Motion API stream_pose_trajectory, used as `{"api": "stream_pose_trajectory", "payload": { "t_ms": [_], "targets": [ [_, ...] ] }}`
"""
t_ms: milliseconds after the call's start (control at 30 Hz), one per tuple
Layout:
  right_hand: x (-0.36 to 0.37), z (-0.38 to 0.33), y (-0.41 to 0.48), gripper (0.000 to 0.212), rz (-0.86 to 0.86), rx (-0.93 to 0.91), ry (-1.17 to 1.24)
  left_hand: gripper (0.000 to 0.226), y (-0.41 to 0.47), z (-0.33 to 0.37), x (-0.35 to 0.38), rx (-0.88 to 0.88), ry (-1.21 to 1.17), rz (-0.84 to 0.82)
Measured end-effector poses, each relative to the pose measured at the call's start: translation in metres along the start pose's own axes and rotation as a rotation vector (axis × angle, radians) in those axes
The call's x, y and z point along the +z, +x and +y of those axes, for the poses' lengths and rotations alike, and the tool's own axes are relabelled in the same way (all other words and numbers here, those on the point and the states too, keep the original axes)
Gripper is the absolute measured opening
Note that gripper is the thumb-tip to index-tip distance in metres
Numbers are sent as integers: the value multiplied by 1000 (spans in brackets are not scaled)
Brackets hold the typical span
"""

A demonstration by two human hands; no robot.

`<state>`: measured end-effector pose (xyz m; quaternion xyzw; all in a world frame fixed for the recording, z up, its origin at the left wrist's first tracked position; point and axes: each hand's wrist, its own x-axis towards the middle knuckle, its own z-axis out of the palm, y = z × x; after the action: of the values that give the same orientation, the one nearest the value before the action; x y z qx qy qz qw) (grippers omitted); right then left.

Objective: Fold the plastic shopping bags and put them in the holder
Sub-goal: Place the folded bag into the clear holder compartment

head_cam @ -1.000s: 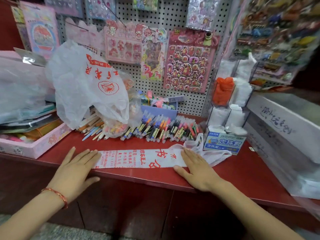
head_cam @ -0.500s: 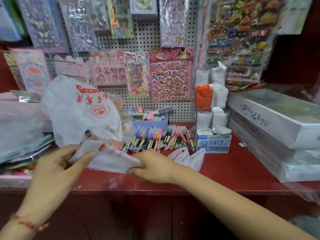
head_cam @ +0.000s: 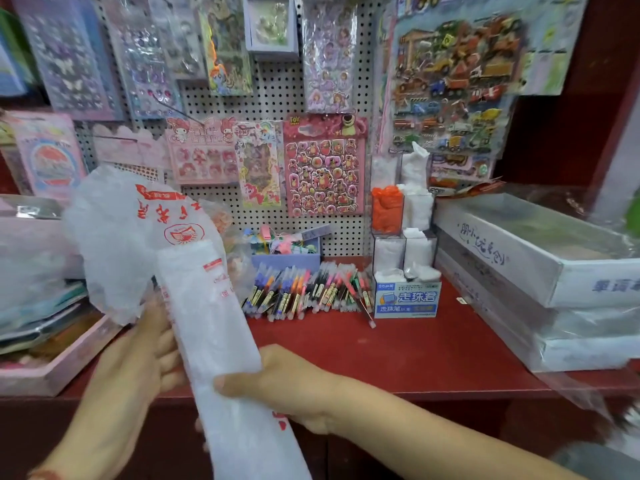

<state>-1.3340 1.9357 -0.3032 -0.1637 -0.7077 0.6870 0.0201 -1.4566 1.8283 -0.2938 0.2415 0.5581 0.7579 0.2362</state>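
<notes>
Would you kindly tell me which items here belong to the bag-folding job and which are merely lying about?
Job: folded white plastic bag strip in right hand; loose white red-printed plastic bag; clear compartmented holder.
Lying about: heap of coloured pens; blue-and-white carton; hanging sticker sheets.

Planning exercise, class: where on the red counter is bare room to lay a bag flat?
Bare: the red counter in front of the pens and blue box, up to the stacked white boxes. Crowded: the left end, around the pink tray.
</notes>
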Motion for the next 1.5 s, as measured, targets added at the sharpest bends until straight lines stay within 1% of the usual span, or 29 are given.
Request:
{"api": "stream_pose_trajectory", "payload": {
  "t_ms": [33,100,133,200,300,333,400,500,567,633,700,800,867,933,1000,1067,1100,1133,1233,1300,1367,1400,1433,1467,1500],
  "targets": [
    [-1,1,0,34,-5,9,-14,36,-1,-6,0,50,59,-20],
    [-4,4,0,35,-29,35,-101,16,-5,-16,2,119,155,63],
    [-5,5,0,36,-44,29,-159,13,-5,-20,-4,131,156,88],
    [-7,3,0,35,-36,-64,-205,13,-5,-25,-4,118,156,89],
    [-16,-8,4,30,95,-233,-81,14,-8,-27,7,15,162,-8],
    [-21,-11,6,28,130,-276,-40,15,-10,-27,11,-15,162,-38],
    [-28,-13,10,24,187,-323,-34,18,-12,-31,18,-50,143,-97],
    [-33,-4,13,19,215,-338,-82,26,-14,-31,22,-10,110,-115],
    [-32,1,12,16,162,-326,-95,13,-14,-31,23,10,114,-71],
    [-31,4,10,16,60,-294,-66,13,-14,-32,22,16,133,-46],
    [-29,4,9,17,16,-259,-30,13,-13,-33,20,11,155,-41],
    [-28,5,14,16,96,-277,48,13,-13,-32,16,-11,169,-38],
    [-26,5,18,22,107,-286,134,16,-12,-30,14,-61,138,-17],
    [-24,5,21,32,115,-304,159,19,-11,-26,13,-129,74,30],
    [-21,4,22,49,210,-369,75,21,-10,-21,13,-211,-12,46],
    [-20,6,23,61,313,-463,-45,35,-9,-17,14,-297,-78,-31],
    [-19,7,24,63,337,-505,-77,43,-10,-16,14,-325,-78,-88],
    [-18,8,25,63,359,-540,-93,45,-10,-17,13,-323,-43,-134],
    [-17,11,27,57,379,-612,-93,30,-15,-21,11,-228,139,-205],
    [-18,13,28,50,379,-610,-80,23,-18,-24,10,-175,227,-215],
    [-19,13,28,36,356,-518,20,21,-17,-26,8,-141,259,-190],
    [-19,13,27,27,316,-430,93,21,-17,-26,8,-122,255,-168],
    [-20,12,25,21,262,-335,116,21,-15,-26,8,-103,244,-143],
    [-21,11,22,21,199,-270,78,21,-14,-27,7,-88,228,-120],
    [-22,12,20,18,133,-254,8,21,-14,-28,7,-75,215,-102]
  ]
}}
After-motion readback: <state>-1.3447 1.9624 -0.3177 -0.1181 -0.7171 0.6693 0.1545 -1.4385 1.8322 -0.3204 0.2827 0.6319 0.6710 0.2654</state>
